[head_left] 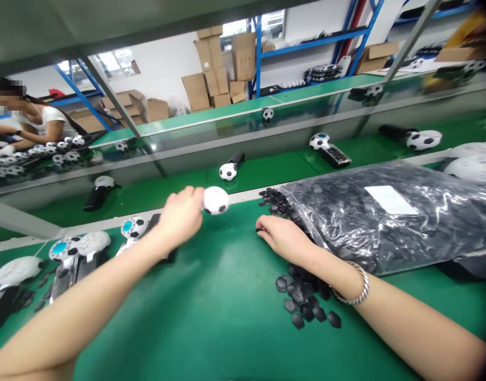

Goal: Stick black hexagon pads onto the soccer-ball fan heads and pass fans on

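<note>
My left hand is closed around a device with a white, soccer-ball-patterned head; my fingers hide its lower part. The head is slightly blurred and held above the green table near its back edge. My right hand has its fingertips pinched together on a small black piece, of which only a dark edge shows. Beneath and beside that wrist lie loose black pentagon pieces. More black pieces spill from the mouth of a clear plastic bag just beyond my right hand.
Several ball-headed devices lie at the left of the green table. Behind the table's raised edge, a green conveyor belt carries more devices. A person sits at the far left. Cardboard boxes and blue shelving stand behind.
</note>
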A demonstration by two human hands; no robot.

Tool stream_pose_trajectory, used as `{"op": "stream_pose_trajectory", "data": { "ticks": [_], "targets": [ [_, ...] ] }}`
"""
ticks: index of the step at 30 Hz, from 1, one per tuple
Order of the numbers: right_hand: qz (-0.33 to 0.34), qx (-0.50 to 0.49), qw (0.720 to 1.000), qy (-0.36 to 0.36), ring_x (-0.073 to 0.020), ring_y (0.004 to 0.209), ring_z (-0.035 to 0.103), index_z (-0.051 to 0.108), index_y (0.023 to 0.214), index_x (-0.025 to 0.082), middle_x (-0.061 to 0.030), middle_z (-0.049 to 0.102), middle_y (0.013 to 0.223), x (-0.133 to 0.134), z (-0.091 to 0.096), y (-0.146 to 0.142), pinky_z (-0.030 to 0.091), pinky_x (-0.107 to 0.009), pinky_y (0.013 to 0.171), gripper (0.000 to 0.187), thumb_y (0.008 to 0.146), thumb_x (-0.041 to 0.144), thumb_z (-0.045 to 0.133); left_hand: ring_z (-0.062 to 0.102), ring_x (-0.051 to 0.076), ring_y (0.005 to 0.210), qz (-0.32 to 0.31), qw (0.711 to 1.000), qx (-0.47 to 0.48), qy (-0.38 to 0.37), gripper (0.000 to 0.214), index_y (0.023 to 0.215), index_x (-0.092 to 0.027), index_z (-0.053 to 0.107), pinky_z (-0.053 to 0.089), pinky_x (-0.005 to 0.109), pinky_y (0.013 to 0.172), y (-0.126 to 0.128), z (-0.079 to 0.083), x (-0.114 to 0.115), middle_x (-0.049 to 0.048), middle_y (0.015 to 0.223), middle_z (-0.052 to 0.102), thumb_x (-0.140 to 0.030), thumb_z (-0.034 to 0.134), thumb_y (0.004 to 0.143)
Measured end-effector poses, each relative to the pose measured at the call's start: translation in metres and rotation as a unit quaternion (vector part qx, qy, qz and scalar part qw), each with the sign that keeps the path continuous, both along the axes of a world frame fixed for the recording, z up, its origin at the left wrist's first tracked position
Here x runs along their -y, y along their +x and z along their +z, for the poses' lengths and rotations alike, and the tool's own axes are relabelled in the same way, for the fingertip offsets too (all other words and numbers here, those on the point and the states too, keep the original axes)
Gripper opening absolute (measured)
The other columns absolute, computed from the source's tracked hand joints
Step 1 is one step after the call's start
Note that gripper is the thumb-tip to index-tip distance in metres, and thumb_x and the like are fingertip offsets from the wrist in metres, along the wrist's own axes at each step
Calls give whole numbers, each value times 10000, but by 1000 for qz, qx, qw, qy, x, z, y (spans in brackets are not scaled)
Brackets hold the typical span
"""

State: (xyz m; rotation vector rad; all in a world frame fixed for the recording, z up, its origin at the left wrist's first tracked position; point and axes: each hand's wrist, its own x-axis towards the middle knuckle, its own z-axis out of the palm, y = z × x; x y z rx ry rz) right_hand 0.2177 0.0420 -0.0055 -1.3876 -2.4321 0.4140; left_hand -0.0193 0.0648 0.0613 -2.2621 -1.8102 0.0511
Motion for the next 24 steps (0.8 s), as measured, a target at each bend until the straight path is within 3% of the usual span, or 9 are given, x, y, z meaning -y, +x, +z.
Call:
{"op": "stream_pose_trajectory", "data": {
  "ticks": [3,6,9,12,18,24],
  "targets": [
    [30,-51,998,22,-150,763,569,609,871,151,-47,600,833,2,-2,-1,430,-255,709,137,828,131,480,565,312,926,-8,999,-5,-49,500,1264,-123,394,446,419,738,30,-31,42,168,1041,556,-119,401,765],
    [55,-123,990,33,-143,814,563,614,920,143,-57,592,877,3,-5,-1,438,-261,762,172,833,111,469,525,326,1004,-15,992,75,-98,613,1336,-116,308,457,405,750,38,-49,58,180,1111,519,-266,496,772],
    [41,-190,981,12,-128,752,562,599,927,147,-36,610,845,6,-4,-1,454,-253,713,139,811,125,526,509,302,1060,-60,966,179,-174,746,1364,-197,264,465,368,785,32,-52,57,129,1204,475,-472,553,733],
    [53,-237,970,-15,-122,726,567,613,834,162,-16,626,801,10,0,-2,458,-246,680,65,800,146,559,550,272,1022,-81,944,226,-227,708,1365,-246,259,467,340,769,27,-53,54,97,1227,470,-551,481,766],
    [165,-207,964,-9,-133,821,579,621,834,172,-31,649,853,19,9,-5,444,-268,771,104,834,137,523,491,315,1116,-69,961,200,-177,824,1380,-216,235,440,365,823,34,-65,52,119,1230,476,-593,532,709],
    [166,-121,978,28,-145,724,535,536,830,161,-23,608,767,22,3,-10,411,-280,701,14,822,150,540,517,294,1087,-101,956,227,-156,813,1365,-217,270,445,362,842,33,-67,55,98,1243,482,-609,538,705]
  ]
}}
